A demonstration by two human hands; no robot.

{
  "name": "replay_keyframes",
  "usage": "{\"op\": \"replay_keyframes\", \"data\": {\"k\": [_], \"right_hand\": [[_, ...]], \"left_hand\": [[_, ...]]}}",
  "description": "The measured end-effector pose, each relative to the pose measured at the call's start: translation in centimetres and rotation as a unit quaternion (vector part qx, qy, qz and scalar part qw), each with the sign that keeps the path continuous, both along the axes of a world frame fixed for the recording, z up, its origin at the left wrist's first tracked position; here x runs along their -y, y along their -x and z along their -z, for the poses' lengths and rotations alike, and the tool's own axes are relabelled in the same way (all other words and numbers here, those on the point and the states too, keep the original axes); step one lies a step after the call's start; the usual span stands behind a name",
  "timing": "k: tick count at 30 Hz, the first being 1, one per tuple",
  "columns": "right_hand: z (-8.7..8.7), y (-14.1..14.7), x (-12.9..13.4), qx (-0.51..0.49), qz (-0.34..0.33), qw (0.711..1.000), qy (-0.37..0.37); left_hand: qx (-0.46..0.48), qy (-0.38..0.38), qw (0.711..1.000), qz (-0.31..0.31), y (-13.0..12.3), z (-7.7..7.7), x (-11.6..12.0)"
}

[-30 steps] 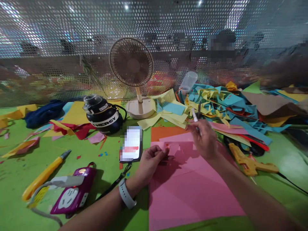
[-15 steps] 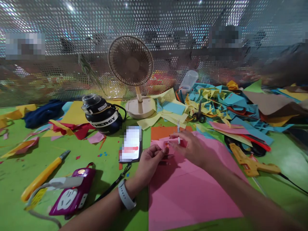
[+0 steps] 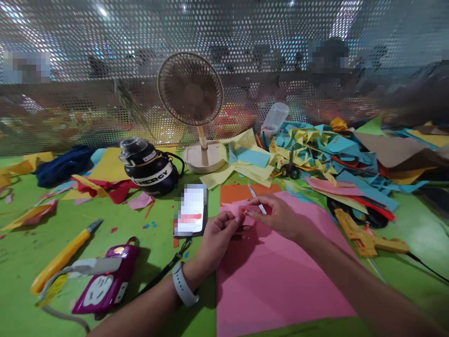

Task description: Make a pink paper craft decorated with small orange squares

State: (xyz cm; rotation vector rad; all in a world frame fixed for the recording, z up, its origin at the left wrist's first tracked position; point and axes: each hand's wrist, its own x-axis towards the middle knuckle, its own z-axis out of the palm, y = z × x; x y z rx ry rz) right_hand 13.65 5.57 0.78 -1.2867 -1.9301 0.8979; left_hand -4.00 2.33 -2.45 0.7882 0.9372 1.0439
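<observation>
Over the large pink sheet (image 3: 280, 281), my left hand (image 3: 220, 234) pinches a small pink paper piece (image 3: 249, 215) between thumb and fingers. A tiny red-orange bit shows at its fingertips. My right hand (image 3: 277, 215) holds a slim silver tool (image 3: 257, 199), which slants between its fingers, while its thumb and fingertip meet at the small piece. An orange sheet (image 3: 235, 193) lies just behind both hands. Part of the small piece is hidden by my fingers.
Left of the hands lie a phone (image 3: 191, 210), a purple power strip (image 3: 108, 281) and a yellow cutter (image 3: 65, 257). Behind stand a black bottle (image 3: 150, 168) and a fan (image 3: 191, 89). Scissors (image 3: 290, 169), paper scraps (image 3: 333, 145) and a yellow glue gun (image 3: 365, 236) are to the right.
The silver tool has tilted from nearly upright to a slant, its top leaning left. My right fingers have drawn in closer to the small piece. My left hand has barely moved.
</observation>
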Motion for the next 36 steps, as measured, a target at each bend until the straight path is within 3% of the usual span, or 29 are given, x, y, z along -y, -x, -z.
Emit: {"op": "replay_keyframes", "data": {"k": [9, 19, 36], "right_hand": [[1.0, -0.7, -0.4, -0.051, -0.019, 0.997, 0.055], [-0.7, 0.4, 0.9, 0.007, -0.056, 0.997, -0.047], [-0.6, 0.3, 0.7, 0.015, -0.013, 0.997, -0.069]], "left_hand": [[0.032, 0.026, 0.999, -0.016, 0.0, -0.4, 0.2], [-0.030, -0.028, 0.999, -0.021, -0.2, -0.9, 0.0], [-0.023, -0.046, 0.999, 0.008, 0.1, -0.6, 0.2]]}}
